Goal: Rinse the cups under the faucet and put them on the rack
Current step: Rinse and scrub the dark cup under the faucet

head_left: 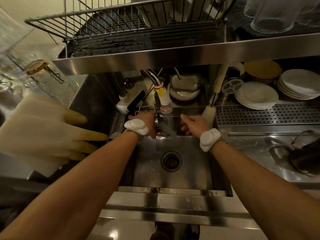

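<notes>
Water runs from the faucet head point(165, 108) into the steel sink point(190, 163). My left hand point(147, 122) is closed around a small metallic cup point(157, 122), holding it in the stream. The hand and the water hide most of the cup. My right hand point(193, 123) is just right of the stream with loosely spread fingers and nothing in it. The black wire rack point(103, 32) sits on the steel shelf above the sink. Upturned clear glass cups point(271, 14) stand at the shelf's right end.
Pale rubber gloves point(52, 129) hang over the counter at the left, below glass jars point(34, 66). Stacked white plates point(256, 96) and a perforated tray point(259, 113) lie behind the sink at the right. A dark pan point(304, 158) rests on the right drainboard.
</notes>
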Tool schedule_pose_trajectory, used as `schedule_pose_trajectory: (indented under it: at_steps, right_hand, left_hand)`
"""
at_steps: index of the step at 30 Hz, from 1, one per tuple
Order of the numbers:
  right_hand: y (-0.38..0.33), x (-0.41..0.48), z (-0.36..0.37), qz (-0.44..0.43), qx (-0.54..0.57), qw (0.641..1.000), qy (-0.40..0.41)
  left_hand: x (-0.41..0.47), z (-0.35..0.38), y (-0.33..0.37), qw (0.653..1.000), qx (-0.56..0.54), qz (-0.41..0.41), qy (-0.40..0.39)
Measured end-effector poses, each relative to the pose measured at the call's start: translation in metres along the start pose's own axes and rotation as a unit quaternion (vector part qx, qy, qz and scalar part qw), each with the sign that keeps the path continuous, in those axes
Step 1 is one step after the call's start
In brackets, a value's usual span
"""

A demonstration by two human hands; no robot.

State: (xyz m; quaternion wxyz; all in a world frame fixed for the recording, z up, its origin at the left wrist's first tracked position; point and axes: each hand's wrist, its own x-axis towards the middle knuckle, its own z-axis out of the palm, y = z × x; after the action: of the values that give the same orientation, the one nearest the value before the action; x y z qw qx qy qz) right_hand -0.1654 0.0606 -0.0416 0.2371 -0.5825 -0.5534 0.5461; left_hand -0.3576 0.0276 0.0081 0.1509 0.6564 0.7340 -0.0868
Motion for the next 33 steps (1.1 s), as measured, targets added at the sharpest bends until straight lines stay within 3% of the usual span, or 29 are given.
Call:
schedule_pose_trajectory:
  at_steps: [7, 16, 19, 21, 23, 25, 27, 31, 33]
  right_hand:
    - [-0.006, 0.000, -0.004, -0.008, 0.003, 1.000, 0.006]
    - [-0.010, -0.004, -0.003, -0.020, -0.035, 0.999, 0.011]
    - [-0.009, -0.004, -0.004, -0.020, -0.046, 0.999, 0.004]
    - [-0.005, -0.001, -0.004, -0.014, -0.050, 0.999, 0.002]
    - [0.004, 0.005, -0.001, -0.003, -0.063, 0.998, 0.003]
    - [0.014, 0.007, 0.001, -0.005, -0.101, 0.995, -0.012]
    - [0.021, 0.004, 0.005, -0.009, -0.122, 0.991, -0.046]
    - [0.029, 0.011, 0.028, -0.009, -0.028, 0.997, -0.075]
    - [0.026, 0.022, 0.038, -0.016, -0.004, 0.999, -0.047]
  left_hand:
    - [-0.002, -0.014, 0.007, 0.995, 0.090, -0.032, -0.025]
    - [-0.004, -0.015, 0.009, 0.978, 0.202, -0.011, 0.055]
    - [-0.002, -0.015, 0.010, 0.979, 0.193, 0.003, 0.065]
    - [0.007, -0.008, 0.008, 0.995, 0.097, -0.005, 0.037]
    - [0.013, 0.006, 0.009, 0.991, -0.127, -0.034, 0.017]
    - [0.016, 0.027, 0.016, 0.940, -0.335, -0.063, 0.012]
    - [0.013, 0.043, 0.023, 0.884, -0.460, -0.075, 0.029]
    - [0.013, 0.057, 0.034, 0.782, -0.621, -0.048, 0.015]
    - [0.010, 0.052, 0.035, 0.760, -0.649, -0.043, -0.026]
